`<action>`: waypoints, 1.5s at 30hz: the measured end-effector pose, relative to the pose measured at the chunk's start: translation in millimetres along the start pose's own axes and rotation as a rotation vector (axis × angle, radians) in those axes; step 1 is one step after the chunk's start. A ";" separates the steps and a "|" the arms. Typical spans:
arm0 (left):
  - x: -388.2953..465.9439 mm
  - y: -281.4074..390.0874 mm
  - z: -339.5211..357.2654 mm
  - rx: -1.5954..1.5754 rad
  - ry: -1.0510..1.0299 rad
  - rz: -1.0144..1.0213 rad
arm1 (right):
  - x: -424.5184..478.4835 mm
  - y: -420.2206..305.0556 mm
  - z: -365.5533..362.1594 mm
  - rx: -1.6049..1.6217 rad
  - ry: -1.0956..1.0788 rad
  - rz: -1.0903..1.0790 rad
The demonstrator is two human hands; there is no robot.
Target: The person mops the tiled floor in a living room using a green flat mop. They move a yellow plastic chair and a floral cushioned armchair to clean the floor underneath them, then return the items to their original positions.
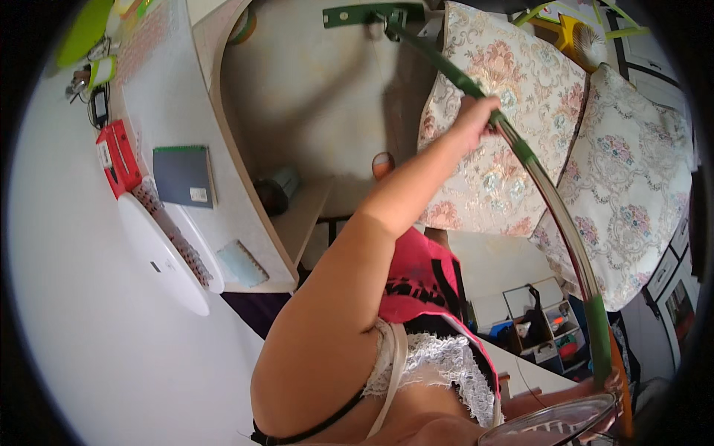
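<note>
My left hand (477, 120) is closed around the green and metallic pole (558, 217) of a flat mop, at a green section of it. The pole looks bent through the lens. Its green flat head (374, 15) is at the top of the view, over the pale floor (312, 106). At the lower right my right hand (612, 384) grips the pole's green upper end, partly hidden by an eyeglass lens (552, 421). The left forearm crosses in front of a bare toe (382, 165) and pink clothing (418, 267).
Floral fabric covers (502, 139) drape over furniture at right. A curved-edge desk (234, 245) at left holds a notebook (184, 175), a red case (119, 159) and a white oval object (162, 256). Below the desk is a low shelf (304, 217). A compartment organizer (544, 329) stands lower right.
</note>
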State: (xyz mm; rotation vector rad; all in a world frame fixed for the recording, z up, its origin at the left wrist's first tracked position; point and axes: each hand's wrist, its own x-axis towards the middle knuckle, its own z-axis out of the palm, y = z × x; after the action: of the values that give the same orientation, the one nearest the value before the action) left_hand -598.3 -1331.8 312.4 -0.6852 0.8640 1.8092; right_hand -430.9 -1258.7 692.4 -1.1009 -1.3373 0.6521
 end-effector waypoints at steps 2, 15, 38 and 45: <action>-52.8 -25.8 -9.6 -0.064 -0.001 -0.012 | 21.5 -35.9 -16.3 0.148 -0.355 0.047; -167.1 -44.5 -6.7 -0.095 -0.062 -0.089 | 48.2 -86.3 -86.1 0.451 -1.063 0.172; -136.0 -113.0 -16.4 0.051 0.091 -0.185 | 98.4 -57.4 -249.1 -0.211 -0.312 0.071; -178.6 -209.0 -109.2 0.141 0.288 -0.107 | 14.6 -77.1 -223.0 0.200 -0.494 0.605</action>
State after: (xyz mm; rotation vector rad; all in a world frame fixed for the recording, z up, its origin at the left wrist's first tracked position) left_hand -331.5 -1458.1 332.4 -0.8970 1.1121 1.5602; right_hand -230.1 -1330.8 794.1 -1.2288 -1.2995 1.5494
